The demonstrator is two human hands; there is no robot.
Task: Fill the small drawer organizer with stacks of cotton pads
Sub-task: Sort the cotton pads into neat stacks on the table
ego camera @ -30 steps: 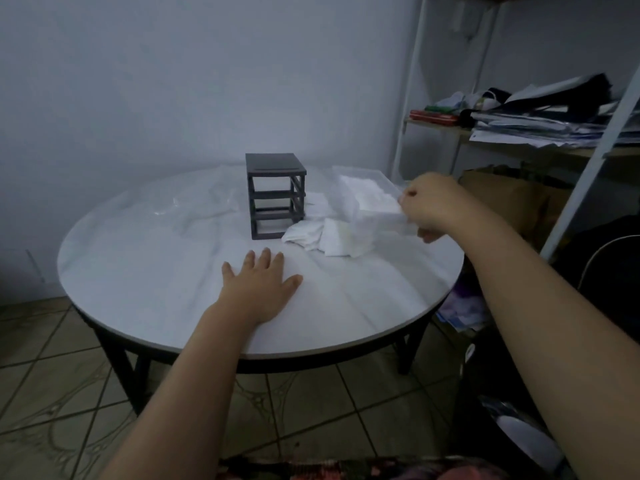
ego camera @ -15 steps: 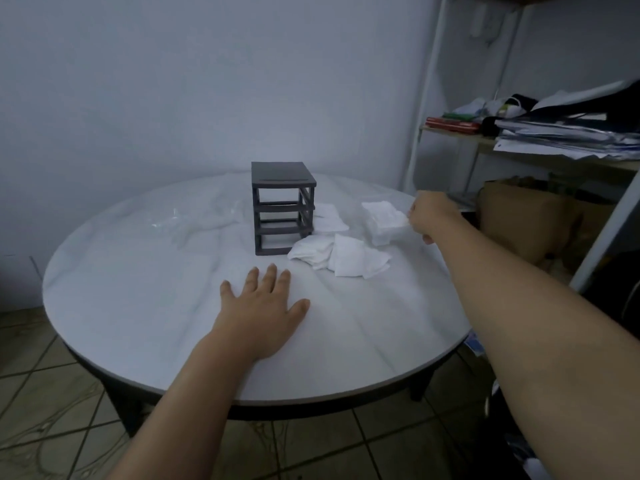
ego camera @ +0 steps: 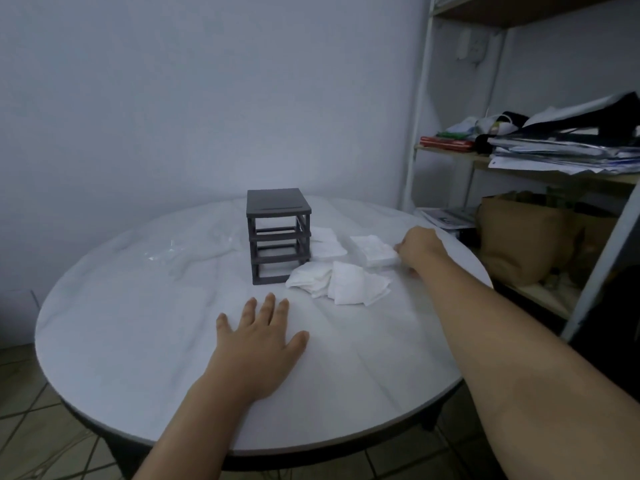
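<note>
- A round table [ego camera: 138, 341] with a pale, marble-look top fills the middle of the view; its edge is dark and dark legs show beneath it.
- The floor [ego camera: 31, 441] below is tiled in a beige pattern.
- Behind the table stands a plain, light-coloured wall [ego camera: 173, 98].
- To the right is a shelf unit [ego camera: 424, 98] with white uprights; one shelf carries a heap of papers [ego camera: 554, 150] and dark items, and a brown paper bag [ego camera: 519, 237] sits lower down.
- The small drawer organizer [ego camera: 277, 233], a dark grey frame with three open slots, stands upright near the table's centre; no drawers are seen in the slots.
- A crumpled clear plastic wrapper [ego camera: 166, 252] lies on the table to the left of the organizer, apart from it.
- Loose cotton pads [ego camera: 343, 284] lie in a scattered pile just right of the organizer's base, with more pads [ego camera: 325, 242] close against its right side.
- A neat stack of cotton pads [ego camera: 374, 249] sits on the table farther right.
- The left hand [ego camera: 259, 344] lies flat and open on the tabletop, fingers spread, holding nothing.
- The right hand [ego camera: 420, 249] is at the right edge of the neat stack, fingers curled against it; it seems to be gripping the stack, though the fingertips are hidden.
</note>
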